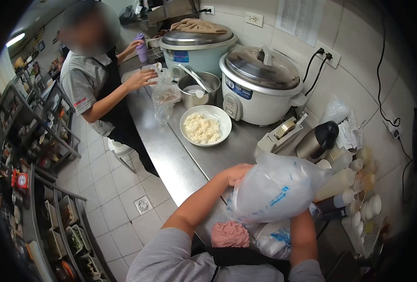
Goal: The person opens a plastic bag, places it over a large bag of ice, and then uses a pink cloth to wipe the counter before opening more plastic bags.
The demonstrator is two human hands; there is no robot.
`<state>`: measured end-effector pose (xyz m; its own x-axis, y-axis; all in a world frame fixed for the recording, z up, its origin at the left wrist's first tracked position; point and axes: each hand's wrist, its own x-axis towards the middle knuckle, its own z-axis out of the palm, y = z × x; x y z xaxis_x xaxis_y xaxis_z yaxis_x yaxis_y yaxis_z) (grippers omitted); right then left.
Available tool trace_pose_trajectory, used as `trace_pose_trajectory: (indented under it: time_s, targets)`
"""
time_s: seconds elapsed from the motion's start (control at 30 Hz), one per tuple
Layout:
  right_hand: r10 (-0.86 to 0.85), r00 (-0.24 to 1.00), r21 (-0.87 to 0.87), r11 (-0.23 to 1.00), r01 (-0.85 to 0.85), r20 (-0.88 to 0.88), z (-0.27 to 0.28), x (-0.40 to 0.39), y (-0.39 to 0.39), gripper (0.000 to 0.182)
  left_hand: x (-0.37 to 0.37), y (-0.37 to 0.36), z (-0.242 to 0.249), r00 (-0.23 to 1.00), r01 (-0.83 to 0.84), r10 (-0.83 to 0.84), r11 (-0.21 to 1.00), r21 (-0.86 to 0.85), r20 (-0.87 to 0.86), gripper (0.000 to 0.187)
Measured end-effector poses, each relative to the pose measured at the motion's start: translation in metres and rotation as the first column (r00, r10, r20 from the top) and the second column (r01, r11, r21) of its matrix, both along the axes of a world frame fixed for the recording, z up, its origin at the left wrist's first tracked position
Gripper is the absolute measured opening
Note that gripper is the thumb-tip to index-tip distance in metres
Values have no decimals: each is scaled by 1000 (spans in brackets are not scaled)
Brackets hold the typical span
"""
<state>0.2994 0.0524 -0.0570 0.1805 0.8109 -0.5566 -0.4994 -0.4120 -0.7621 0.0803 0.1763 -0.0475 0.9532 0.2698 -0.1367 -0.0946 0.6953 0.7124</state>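
A large translucent plastic bag (279, 188) with blue print is puffed out in front of me above the steel counter. My left hand (239, 174) is closed at the bag's left edge, its fingertips partly behind the plastic. On the other side, my right forearm (305, 232) runs up under the bag, which hides the right hand. Below the bag lie a crumpled pink cloth (229, 234) and another blue-printed plastic package (273, 240). Beyond my left hand stands a white bowl (225, 123) of cooked white rice (201, 128).
Two large rice cookers (260, 89) (196, 44) line the wall, with a steel pot (204, 94) beside them. A tape dispenser (281, 134), a thermos jug (316, 140) and several sauce bottles (338, 185) crowd the right. A co-worker (95, 80) stands at left, one hand near a plastic bag (166, 96).
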Motion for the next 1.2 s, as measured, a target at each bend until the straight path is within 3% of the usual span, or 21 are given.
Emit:
trace_pose_trajectory:
  time_s: [0.1,0.3,0.4,0.5,0.57,0.67,0.77,0.97,1.13,1.2]
  targets:
    - [-1,1000,4,1000,1,4,-1,-1,-2,25,8,3,-9,996,-89,84,980,-180,-36,40]
    - [-19,1000,22,1000,19,9,-5,0,-9,25,29,-3,-48,950,-296,313,905,-305,6,37]
    - [-26,1000,27,999,25,14,-8,1,-13,25,39,0,-82,918,-352,384,904,244,-101,30]
    - [-46,999,38,998,45,17,-12,0,-20,26,22,-10,-60,896,-409,419,908,91,-147,26]
    - [-55,998,55,997,53,35,-14,-1,-22,26,-1,-11,-51,947,-321,320,944,72,37,25]
    - [-81,995,76,994,75,66,-18,-5,-23,26,-10,-20,-35,877,-319,468,737,596,-110,23]
    - [-115,988,108,989,104,105,-19,-12,-21,26,-1,-14,-62,825,-257,558,513,819,-91,24]
    - [-267,887,300,941,157,375,-37,-37,-34,27,11,-9,-104,766,-154,642,176,972,6,28]
    - [-469,575,539,840,56,670,-64,-53,-44,27,6,-5,-126,746,-116,661,8,993,82,31]
    - [-477,479,535,844,16,737,-70,-51,-42,27,1,-3,-138,728,-112,675,-57,992,121,32]
